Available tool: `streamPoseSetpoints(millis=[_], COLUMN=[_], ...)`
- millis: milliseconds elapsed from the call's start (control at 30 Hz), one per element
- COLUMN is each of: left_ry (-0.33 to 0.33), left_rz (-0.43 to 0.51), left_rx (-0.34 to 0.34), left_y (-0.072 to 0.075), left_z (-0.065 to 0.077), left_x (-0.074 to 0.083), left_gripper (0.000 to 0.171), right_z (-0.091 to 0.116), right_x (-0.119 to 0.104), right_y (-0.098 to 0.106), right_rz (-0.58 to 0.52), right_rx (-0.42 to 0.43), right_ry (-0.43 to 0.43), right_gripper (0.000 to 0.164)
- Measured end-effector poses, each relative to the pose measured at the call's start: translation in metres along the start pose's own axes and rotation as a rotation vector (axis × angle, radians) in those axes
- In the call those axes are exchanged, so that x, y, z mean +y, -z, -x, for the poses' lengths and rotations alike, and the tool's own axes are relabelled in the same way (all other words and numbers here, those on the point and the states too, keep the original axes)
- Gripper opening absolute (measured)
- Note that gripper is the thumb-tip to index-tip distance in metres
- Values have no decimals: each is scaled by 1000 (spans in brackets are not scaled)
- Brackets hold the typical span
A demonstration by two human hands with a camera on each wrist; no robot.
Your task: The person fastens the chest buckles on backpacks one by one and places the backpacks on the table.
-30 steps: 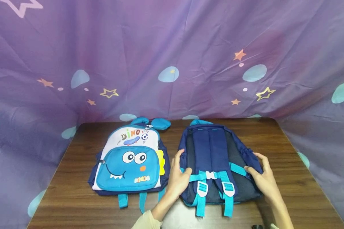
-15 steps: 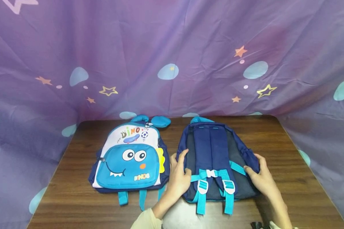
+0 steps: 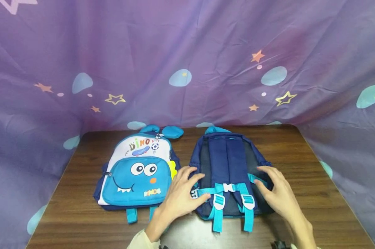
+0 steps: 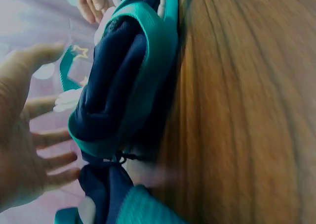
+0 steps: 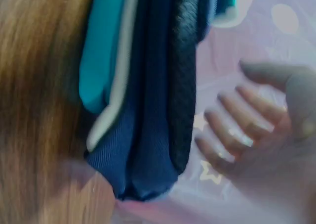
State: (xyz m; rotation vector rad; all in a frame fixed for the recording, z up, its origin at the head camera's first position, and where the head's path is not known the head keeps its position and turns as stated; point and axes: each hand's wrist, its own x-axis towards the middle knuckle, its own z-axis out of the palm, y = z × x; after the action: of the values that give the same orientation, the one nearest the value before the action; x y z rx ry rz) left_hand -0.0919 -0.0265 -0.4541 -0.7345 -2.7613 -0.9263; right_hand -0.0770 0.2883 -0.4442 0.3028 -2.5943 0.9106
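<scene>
A navy backpack (image 3: 228, 155) lies on the table with its strap side up; teal webbing joins at a white buckle (image 3: 229, 187). Over its left edge is my left hand (image 3: 181, 193), fingers spread and loosely bent. My right hand (image 3: 277, 190) hovers at the opposite edge, thumb and fingers apart. Both wrist views show a gap between the fingers and the bag's side, so neither hand grips it. To the left lies a second backpack (image 3: 137, 180) with a blue dinosaur face and a white top, partly covered by my left hand.
Both bags lie side by side on a dark wood-grain table (image 3: 315, 207). A purple curtain (image 3: 187, 52) printed with stars and ovals hangs behind the table and along its sides. A small black object (image 3: 280, 245) shows by my right sleeve at the bottom edge.
Both hands have let go of the navy backpack's sides and risen, fingers spreading. The left hand has shifted left, the right hand slightly inward. The bags stay in place on the table.
</scene>
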Motion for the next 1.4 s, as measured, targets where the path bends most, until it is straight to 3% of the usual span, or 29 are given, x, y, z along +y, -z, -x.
streamPoseSetpoints(millis=[133,333,567,767,933,1033,1133,1400], left_ry=[-40,-46,-6,-11,-13,-41,-77,-116], left_rz=[-54,-89,-58,-131,-111,-45,87,608], left_rx=[-84,-106,-76,-64,7,59,105,130], left_y=[3,5,7,2,-2,-4,-4,-6], left_z=[6,15,13,10,10,11,9,-1], left_x=[-4,-9,-11,-11,-12,-13,-12,-3], left_gripper=[60,50,24,26,25,23,22,27], right_z=[-3,-6,-11,-11,-9,-6,-5,-5], right_x=[-6,-15,-21,-25,-24,-25,-25,-23], right_y=[-12,-27,-38,-41,-44,-43,-41,-35], right_rz=[16,51,144,199,201,191,171,90], right_rx=[-107,-241,-305,-331,-313,-301,-293,-180], right_ry=[98,146,202,216,217,202,199,285], right_gripper=[43,38,33,31,26,25,25,27])
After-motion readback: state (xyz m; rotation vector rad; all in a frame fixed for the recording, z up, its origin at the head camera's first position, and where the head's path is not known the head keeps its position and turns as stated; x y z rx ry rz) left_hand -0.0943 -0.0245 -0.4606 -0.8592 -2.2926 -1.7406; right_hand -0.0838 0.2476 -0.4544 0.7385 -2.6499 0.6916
